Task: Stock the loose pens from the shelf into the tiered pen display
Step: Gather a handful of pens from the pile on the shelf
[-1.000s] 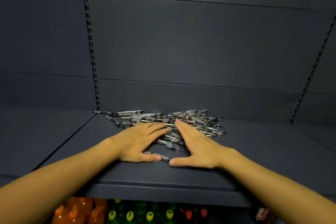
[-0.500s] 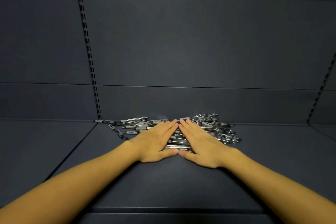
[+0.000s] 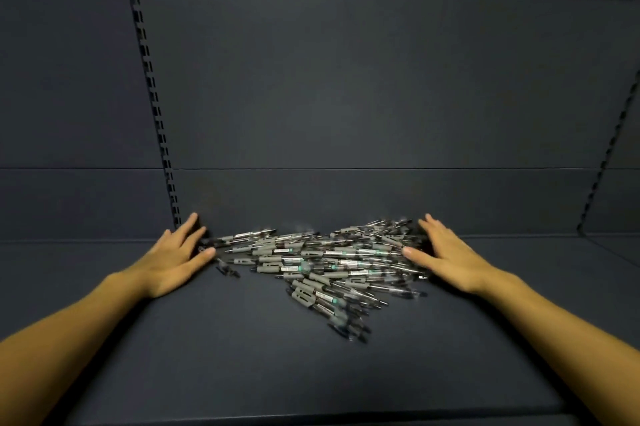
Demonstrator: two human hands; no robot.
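Observation:
A heap of loose pens with grey grips and clear barrels lies on the dark shelf, near the back wall. My left hand lies flat at the heap's left end, fingers straight, fingertips touching the outermost pens. My right hand lies flat against the heap's right end, fingers straight, thumb on the pens. Neither hand holds a pen. One small dark pen piece sits apart beside my left thumb. No tiered pen display is in view.
The dark back wall rises right behind the heap. Slotted uprights stand at the left and right. The shelf's front edge runs along the bottom of the view.
Both hands have moved apart from the top middle of the heap to its left and right ends. The view has come closer, and the pens now lie uncovered.

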